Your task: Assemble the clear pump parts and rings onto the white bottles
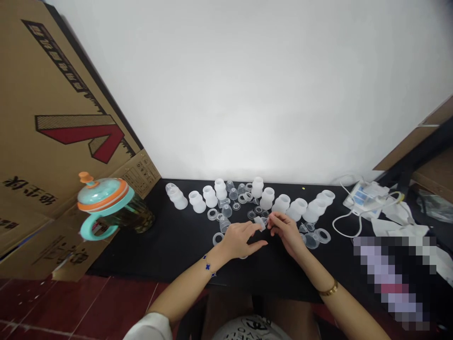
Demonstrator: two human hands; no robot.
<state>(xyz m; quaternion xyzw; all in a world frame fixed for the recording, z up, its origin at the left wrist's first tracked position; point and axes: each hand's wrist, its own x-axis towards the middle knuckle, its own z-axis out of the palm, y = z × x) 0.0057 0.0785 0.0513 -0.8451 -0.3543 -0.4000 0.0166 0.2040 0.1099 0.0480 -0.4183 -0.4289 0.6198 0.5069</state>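
Both my hands meet over the middle of a black table point(177, 245). My left hand point(240, 238) and my right hand point(285, 229) pinch a small clear plastic piece point(261, 222) between their fingertips. Just behind them stands a row of translucent white bottle-shaped parts point(283, 203), some upright, some lying on their sides. Small clear caps and flat rings point(322, 235) are scattered among and in front of them. A ring point(217, 238) lies just left of my left hand.
A large cardboard box point(53, 118) leans at the left, with a teal-and-orange lidded jug point(106, 203) before it. At the right lie a white device with cables point(364, 198) and crumpled plastic bags. A white wall rises behind the table.
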